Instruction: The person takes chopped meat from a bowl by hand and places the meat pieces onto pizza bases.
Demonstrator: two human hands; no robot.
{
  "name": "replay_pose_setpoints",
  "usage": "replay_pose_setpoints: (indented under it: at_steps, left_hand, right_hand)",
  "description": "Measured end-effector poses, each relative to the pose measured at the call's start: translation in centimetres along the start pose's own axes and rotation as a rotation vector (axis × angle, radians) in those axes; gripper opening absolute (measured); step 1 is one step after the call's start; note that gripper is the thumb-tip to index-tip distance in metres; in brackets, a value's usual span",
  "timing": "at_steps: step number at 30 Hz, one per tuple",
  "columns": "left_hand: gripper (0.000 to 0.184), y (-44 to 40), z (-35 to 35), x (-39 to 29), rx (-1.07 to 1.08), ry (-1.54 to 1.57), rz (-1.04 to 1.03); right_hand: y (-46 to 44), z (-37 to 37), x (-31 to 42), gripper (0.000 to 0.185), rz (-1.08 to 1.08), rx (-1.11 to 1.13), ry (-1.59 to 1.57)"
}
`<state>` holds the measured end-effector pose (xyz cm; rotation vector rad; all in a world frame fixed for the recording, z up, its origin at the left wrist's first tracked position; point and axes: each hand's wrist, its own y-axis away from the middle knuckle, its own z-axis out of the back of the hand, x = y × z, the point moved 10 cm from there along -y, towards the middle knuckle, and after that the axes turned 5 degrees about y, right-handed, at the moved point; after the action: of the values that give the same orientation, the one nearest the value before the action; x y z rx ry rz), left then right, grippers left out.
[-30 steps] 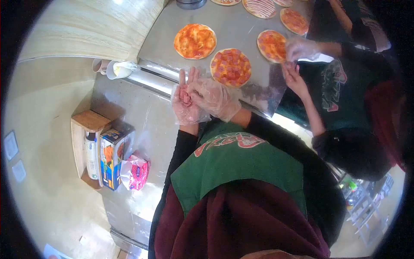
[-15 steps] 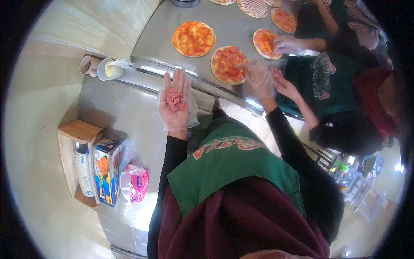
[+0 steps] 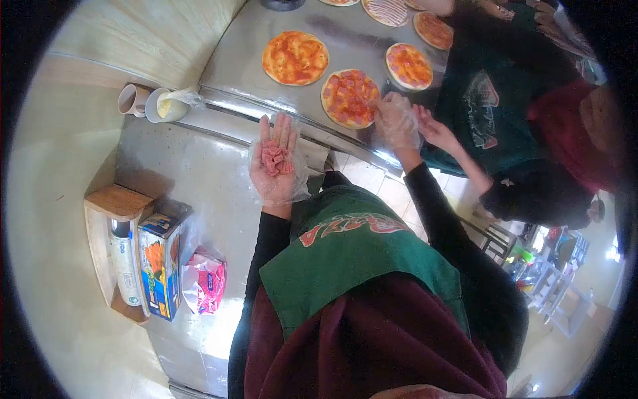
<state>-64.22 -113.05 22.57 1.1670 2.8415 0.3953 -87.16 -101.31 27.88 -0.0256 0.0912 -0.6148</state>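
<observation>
My left hand (image 3: 275, 163), in a clear plastic glove, is palm up with its fingers stretched out. A small heap of diced pink meat (image 3: 274, 157), like ham, rests on the palm. My right hand (image 3: 397, 121), also gloved, is at the right edge of a pizza (image 3: 350, 99) topped with sauce and diced meat. Its fingertips are drawn together over that edge; what they pinch is too small to make out. Left of this pizza lies one with sauce only (image 3: 295, 58). A smaller pizza with meat pieces (image 3: 409, 66) lies to the upper right.
A co-worker in a green apron (image 3: 468, 110) stands at the right, one hand (image 3: 435, 130) close to my right hand. More pizzas lie along the metal counter's (image 3: 232, 73) far end. At left are two cups (image 3: 166, 106), a wooden holder (image 3: 119, 203), a box (image 3: 159, 269) and a pink packet (image 3: 206, 282).
The co-worker's gloved hand has left the smaller pizza and that arm now reaches toward the top. My hands stay almost in place, the left with the diced meat, the right at the pizza's edge.
</observation>
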Motion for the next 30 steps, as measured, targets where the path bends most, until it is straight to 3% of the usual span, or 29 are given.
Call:
replay_pose_setpoints:
  at_steps: [5, 8, 14, 17, 20, 23, 26, 30]
  left_hand:
    - [0.058, -0.2, -0.2, 0.6, -0.018, -0.046, 0.019]
    - [0.059, -0.7, -0.7, 1.0, 0.048, 0.009, 0.040]
    - [0.058, -1.7, -0.7, 0.9, 0.053, 0.036, 0.032]
    - [0.056, -2.0, -0.6, 1.0, 0.011, -0.002, 0.018]
    - [0.055, -2.2, -1.1, 1.5, 0.005, -0.081, 0.020]
    - [0.054, -2.7, -1.5, 1.9, -0.018, -0.174, -0.007]
    - [0.053, -4.1, -0.7, 2.3, 0.060, -0.062, 0.025]
    - [0.055, -5.4, -1.4, 2.5, 0.081, -0.163, -0.068]
  right_hand:
    - [-0.1, 1.4, -0.4, 0.022, -0.093, -0.046, -0.193]
    - [-0.1, 3.8, 0.9, 0.015, -0.037, -0.192, -0.449]
    - [1.9, 3.3, 9.1, 0.013, 0.095, 0.031, -0.888]
    - [2.8, 3.2, 13.1, 0.020, 0.091, 0.292, -0.953]
    - [2.4, 7.2, 14.9, 0.028, 0.287, 0.135, -0.918]
    - [2.0, 7.1, 15.3, 0.033, 0.346, 0.101, -0.925]
    - [0.8, 5.6, 15.0, 0.032, 0.294, 0.180, -0.889]
    - [-1.0, 5.7, 14.4, 0.028, 0.319, 0.220, -1.074]
